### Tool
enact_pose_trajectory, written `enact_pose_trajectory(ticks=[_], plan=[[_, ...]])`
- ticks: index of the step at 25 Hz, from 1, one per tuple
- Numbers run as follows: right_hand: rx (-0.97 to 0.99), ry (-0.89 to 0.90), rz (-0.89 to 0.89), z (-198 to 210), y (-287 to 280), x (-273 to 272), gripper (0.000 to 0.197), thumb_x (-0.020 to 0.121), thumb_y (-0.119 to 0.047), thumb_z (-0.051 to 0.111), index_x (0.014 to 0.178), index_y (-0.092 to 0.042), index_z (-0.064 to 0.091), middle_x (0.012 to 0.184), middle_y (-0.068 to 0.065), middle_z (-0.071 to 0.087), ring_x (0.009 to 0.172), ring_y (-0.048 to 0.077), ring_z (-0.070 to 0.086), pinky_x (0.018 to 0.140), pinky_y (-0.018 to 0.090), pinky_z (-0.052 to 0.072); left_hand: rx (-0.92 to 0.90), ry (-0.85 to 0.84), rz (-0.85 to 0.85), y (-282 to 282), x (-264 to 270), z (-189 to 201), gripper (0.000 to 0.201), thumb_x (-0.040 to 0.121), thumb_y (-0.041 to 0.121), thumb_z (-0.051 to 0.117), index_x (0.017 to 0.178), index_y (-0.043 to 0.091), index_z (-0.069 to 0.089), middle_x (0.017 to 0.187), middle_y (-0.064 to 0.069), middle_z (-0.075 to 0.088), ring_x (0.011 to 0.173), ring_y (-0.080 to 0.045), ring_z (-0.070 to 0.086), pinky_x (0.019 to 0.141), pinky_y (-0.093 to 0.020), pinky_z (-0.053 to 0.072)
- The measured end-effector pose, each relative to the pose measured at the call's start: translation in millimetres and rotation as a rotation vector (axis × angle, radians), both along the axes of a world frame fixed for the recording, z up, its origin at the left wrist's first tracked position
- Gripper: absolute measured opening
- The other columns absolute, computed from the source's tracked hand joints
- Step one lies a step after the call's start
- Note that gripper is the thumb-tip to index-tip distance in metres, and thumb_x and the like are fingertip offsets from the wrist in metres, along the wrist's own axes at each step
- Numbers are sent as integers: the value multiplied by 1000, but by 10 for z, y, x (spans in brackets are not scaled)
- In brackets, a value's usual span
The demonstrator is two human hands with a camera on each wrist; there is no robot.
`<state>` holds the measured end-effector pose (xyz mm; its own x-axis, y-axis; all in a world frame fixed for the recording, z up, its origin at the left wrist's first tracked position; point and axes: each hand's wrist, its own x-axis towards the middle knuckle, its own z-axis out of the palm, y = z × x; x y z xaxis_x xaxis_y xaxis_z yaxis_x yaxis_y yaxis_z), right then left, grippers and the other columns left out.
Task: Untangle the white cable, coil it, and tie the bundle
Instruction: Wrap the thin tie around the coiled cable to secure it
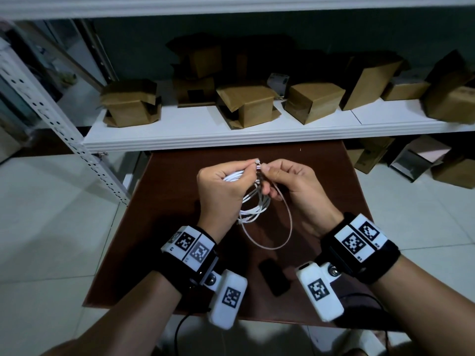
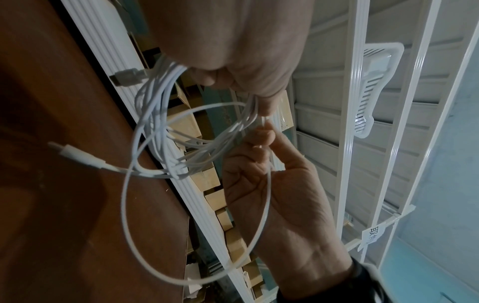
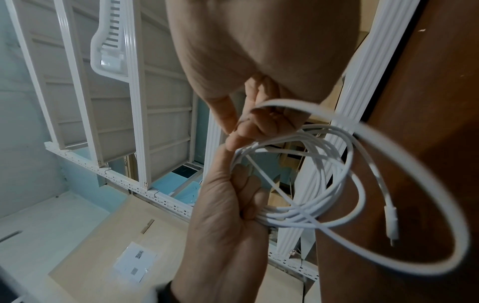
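Above the brown table [image 1: 164, 201], both hands hold the white cable [image 1: 255, 201]. My left hand [image 1: 246, 170] grips the coil of several turns in its curled fingers; the right wrist view shows the coil [image 3: 311, 215] running through that fist. My right hand [image 1: 270, 172] pinches one strand at the top of the coil, right beside the left fingertips. From that pinch a big loose loop [image 1: 270, 246] hangs down. A white plug end [image 2: 77, 155] and a metal USB plug [image 2: 127, 79] dangle free from the coil.
A small black object [image 1: 273, 277] lies on the table near its front edge. Behind the table runs a white shelf [image 1: 231, 140] with several cardboard boxes [image 1: 246, 106]. A perforated upright [image 1: 64, 129] stands at the left, and more boxes [image 1: 411, 163] sit on the floor at the right.
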<state>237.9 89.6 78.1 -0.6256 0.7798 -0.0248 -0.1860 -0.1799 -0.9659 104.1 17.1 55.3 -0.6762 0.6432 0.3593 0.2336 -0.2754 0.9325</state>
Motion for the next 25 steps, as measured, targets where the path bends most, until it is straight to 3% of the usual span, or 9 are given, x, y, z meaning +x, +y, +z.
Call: enact_pose_trajectory(ticks=[4,8,13,16,18,22,25], plan=[[6,20,-25,-21,-7,-9,12,96,-10,69,92,1,68,65,11,61,54,12,44,51,18,35,-9,42,-9,-15,7,24,16,86,1,80,93,15,85,83,7,82,79,-6,77,73,-24,58],[2,33,-39,-20,-4,-19,12,96,-10,68,96,1,66,64,9,62,50,8,45,48,16,34,-13,162,-35,-50,55,63,14,88,4,78,85,15,86,76,6,81,71,-6,74,66,-37,62],[-59,107,-75,-6,30,-10,21,97,-2,65,107,-9,48,61,10,64,45,7,50,44,14,37,-40,215,-113,-69,69,82,19,91,3,74,77,11,84,70,3,79,67,-18,78,66,-43,63],[-27,81,-41,14,29,-4,15,98,-9,66,107,-1,57,67,12,66,51,9,52,49,15,39,-22,184,-110,-59,62,107,20,90,-2,73,77,9,84,67,0,78,64,-10,74,65,-31,60],[-21,45,1,31,14,-7,20,100,-15,64,106,4,63,75,18,66,58,13,53,54,20,39,1,102,-96,-31,13,93,20,90,-5,73,77,7,83,65,-8,76,59,-11,70,63,-28,58],[32,-31,30,31,-27,-5,14,99,-4,59,95,8,67,68,15,64,56,15,49,51,22,35,-30,18,-11,30,-133,-12,6,87,12,80,89,13,86,78,-5,81,73,-25,79,72,-46,64],[41,-31,4,22,-30,-3,13,97,-2,61,89,6,67,63,11,60,51,10,46,50,20,32,-42,57,20,12,-105,14,8,85,8,81,90,12,86,82,1,82,78,-15,80,74,-32,61]])
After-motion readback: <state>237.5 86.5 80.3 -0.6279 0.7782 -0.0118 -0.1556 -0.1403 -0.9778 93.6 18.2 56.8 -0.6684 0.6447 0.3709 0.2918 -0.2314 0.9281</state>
